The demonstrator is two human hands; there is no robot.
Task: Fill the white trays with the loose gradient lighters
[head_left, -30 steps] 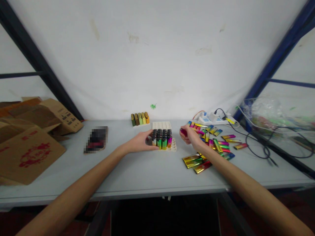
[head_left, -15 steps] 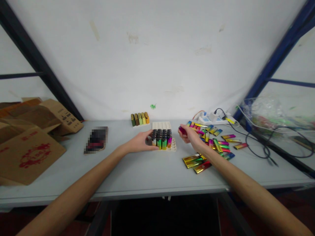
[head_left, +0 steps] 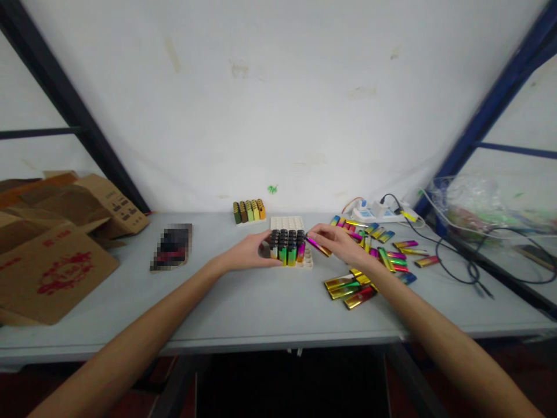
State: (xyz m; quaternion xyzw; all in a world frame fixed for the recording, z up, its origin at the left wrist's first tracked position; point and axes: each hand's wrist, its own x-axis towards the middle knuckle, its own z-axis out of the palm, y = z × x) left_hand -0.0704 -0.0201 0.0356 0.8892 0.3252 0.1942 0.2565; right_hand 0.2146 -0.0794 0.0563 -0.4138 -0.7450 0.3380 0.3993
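Observation:
In the head view my left hand (head_left: 250,251) is curved round the left side of upright lighters (head_left: 288,251), thumb in front and fingers behind. The lighters have black tops and shiny coloured bodies. They stand in rows in a white holed tray (head_left: 308,259), whose right-hand holes show. Just right of these rows, my right hand (head_left: 331,238) pinches a purple-and-gold lighter (head_left: 319,247). That lighter is tilted, its black top toward the rows. Beyond my right wrist lies a loose pile of metallic lighters (head_left: 385,258), partly hidden by my forearm.
Behind the rows is another white holed tray (head_left: 286,223). A tray of yellow and green lighters (head_left: 249,211) stands by the wall. A power strip (head_left: 383,211) and black cable (head_left: 452,270) lie right. Cardboard boxes (head_left: 65,261) and a pixelated item (head_left: 173,247) are left.
My right hand has moved left from the pile's edge to beside the rows. The lighter in it now shows lengthwise, tilted. My left hand keeps its place around the standing lighters.

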